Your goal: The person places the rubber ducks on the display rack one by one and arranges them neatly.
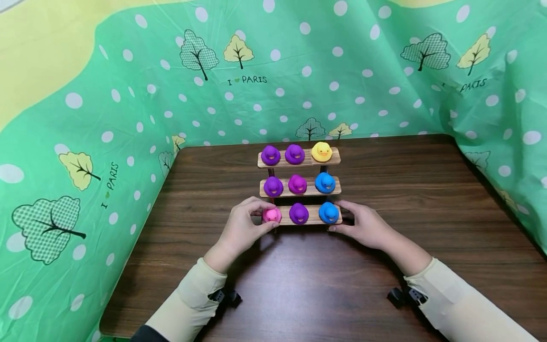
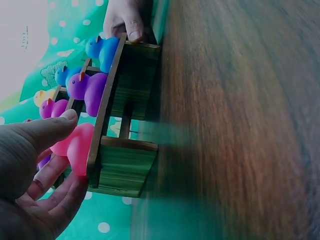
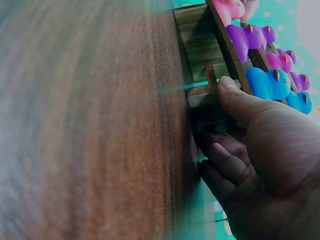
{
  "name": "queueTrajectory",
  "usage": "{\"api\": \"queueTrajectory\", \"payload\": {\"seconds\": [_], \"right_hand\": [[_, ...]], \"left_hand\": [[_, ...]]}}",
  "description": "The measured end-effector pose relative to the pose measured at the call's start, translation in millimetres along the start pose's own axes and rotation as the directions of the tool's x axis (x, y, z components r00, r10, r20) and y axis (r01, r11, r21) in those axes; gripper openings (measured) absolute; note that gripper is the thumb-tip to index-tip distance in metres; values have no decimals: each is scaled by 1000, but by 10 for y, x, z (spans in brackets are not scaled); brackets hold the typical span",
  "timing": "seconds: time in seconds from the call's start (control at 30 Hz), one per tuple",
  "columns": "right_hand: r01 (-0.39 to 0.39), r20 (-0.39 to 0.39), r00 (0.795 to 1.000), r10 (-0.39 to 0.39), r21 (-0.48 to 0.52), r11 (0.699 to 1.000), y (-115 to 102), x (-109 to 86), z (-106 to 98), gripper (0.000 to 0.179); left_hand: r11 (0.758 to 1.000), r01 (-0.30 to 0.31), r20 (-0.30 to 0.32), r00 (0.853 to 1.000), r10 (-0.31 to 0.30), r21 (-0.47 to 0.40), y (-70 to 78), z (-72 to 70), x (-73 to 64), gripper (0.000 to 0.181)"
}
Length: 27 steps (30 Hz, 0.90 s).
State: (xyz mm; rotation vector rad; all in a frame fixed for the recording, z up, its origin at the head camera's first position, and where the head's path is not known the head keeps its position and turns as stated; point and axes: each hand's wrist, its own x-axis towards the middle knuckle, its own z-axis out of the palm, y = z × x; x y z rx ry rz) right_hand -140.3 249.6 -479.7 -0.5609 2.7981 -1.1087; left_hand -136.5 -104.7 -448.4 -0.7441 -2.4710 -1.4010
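Note:
A three-tier wooden stand (image 1: 314, 216) carries several rubber ducks on the table. At its lower left end my left hand (image 1: 240, 225) pinches a pink rubber duck (image 1: 272, 215), thumb in front and fingers behind, as the left wrist view also shows. The duck sits on the bottom tier. My right hand (image 1: 366, 225) grips the right end of that tier, its thumb (image 3: 232, 92) against the front side of the support and its fingers around the end. Right by this hand is a blue duck (image 1: 329, 213); a purple duck (image 1: 298, 213) sits mid-tier.
The middle tier bears a purple duck (image 1: 273, 186), a magenta duck (image 1: 297, 184) and a blue duck (image 1: 325, 183). On the top tier are two purple ducks and a yellow duck (image 1: 322, 152). A green patterned cloth (image 1: 278, 104) hangs behind the dark wooden table (image 1: 295, 285).

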Motion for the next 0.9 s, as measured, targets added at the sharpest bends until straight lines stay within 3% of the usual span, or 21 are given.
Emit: {"api": "queueTrajectory", "payload": {"seconds": [0.67, 0.9], "right_hand": [[9, -3, 1000, -9, 12, 1000, 20, 4, 0, 67], [6, 28, 1000, -7, 40, 999, 1, -5, -28, 74]], "left_hand": [[1000, -4, 3, 1000, 4, 1, -38, 21, -12, 37], [1000, -16, -9, 1000, 16, -16, -60, -79, -32, 50]]}}
